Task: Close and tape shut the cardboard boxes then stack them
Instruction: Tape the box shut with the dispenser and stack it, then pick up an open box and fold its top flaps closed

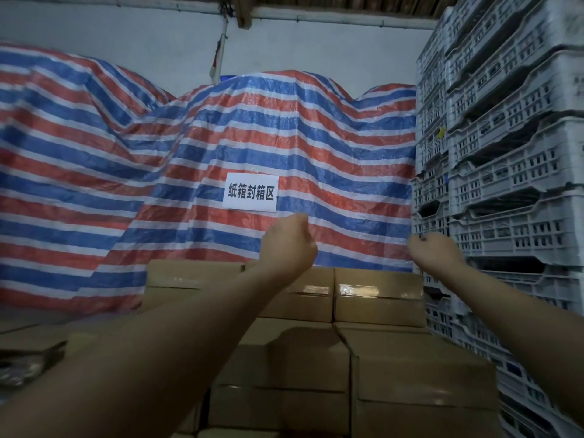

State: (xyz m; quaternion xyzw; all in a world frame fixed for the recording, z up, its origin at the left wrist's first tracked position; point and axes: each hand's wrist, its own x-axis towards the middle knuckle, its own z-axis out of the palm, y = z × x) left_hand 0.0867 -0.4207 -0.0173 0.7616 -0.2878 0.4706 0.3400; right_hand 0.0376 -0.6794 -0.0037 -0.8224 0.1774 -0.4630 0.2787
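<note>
Stacked boxes (379, 298) below, seemingly fisted hands; tarp (221, 137) behind.

Both hands' fingers (420, 238) curl out of sight; the dark object (19, 368) at left is cropped.

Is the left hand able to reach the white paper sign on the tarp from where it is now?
Probably yes. The left hand is raised just below the sign, and nothing shows between them. How far the tarp lies behind the hand cannot be told from this single view.
</note>
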